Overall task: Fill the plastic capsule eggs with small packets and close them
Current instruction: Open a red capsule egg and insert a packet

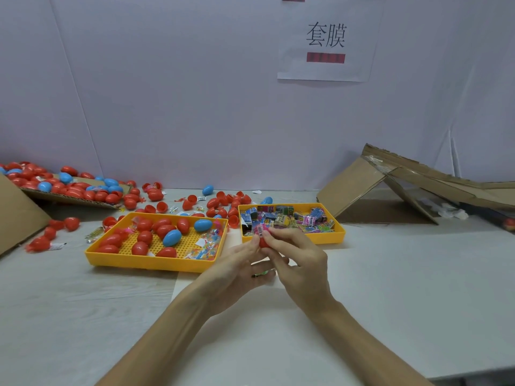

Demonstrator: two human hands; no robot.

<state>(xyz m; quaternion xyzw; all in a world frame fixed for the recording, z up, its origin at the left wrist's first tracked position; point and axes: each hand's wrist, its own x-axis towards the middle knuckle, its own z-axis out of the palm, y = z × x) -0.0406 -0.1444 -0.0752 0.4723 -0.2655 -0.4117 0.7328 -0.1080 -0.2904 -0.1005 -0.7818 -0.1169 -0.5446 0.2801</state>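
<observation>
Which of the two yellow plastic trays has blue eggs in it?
The left yellow plastic tray: two blue plastic eggs lie among its red plastic eggs. The right yellow tray holds small colourful packets, no eggs.

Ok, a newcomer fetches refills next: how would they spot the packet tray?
Two yellow trays sit on the white table. The packet tray is the right one, nearer the cardboard. It holds colourful packets; the left tray holds red and blue eggs.
</observation>
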